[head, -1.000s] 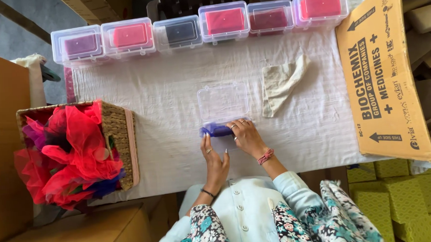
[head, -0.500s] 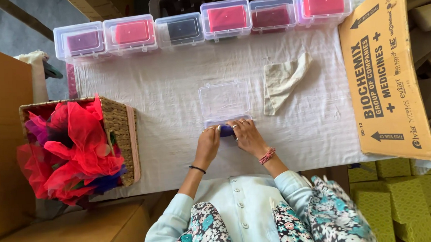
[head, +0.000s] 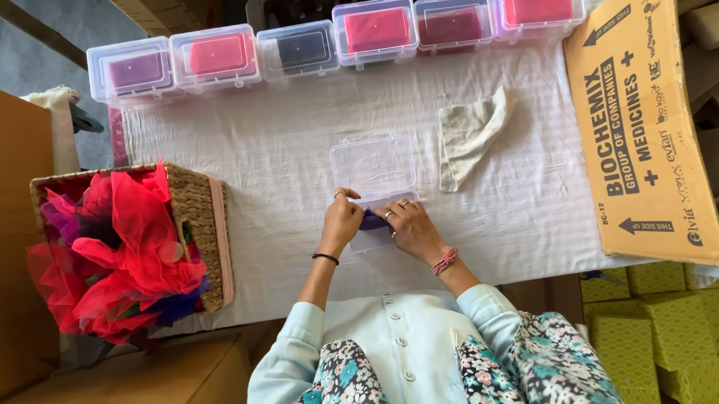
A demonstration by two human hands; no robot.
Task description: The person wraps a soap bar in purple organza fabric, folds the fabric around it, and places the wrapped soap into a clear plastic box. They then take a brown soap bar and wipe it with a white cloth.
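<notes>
Two hands work together over one small clear plastic box (head: 373,195) lying open near the front edge of the tabletop (head: 277,161). The left hand (head: 340,221) and the right hand (head: 410,226) both curl their fingers down onto a dark purple piece of fabric (head: 372,220), pressing it into the box's lower tray; the hinged lid lies flat just beyond the hands. So this box looks partly filled and not yet closed. Farther back, six closed boxes (head: 376,30) stand in a row along the far edge, each already holding a folded piece in purple, pink, dark blue or red, which suggests much of the packing is done. To the left, a wicker basket (head: 203,225) brims with loose red, purple and blue netting (head: 123,253), so plenty seems left. A crumpled cream cloth (head: 470,132) lies beside the lid, and a flattened cardboard carton (head: 643,125) covers the right end.
</notes>
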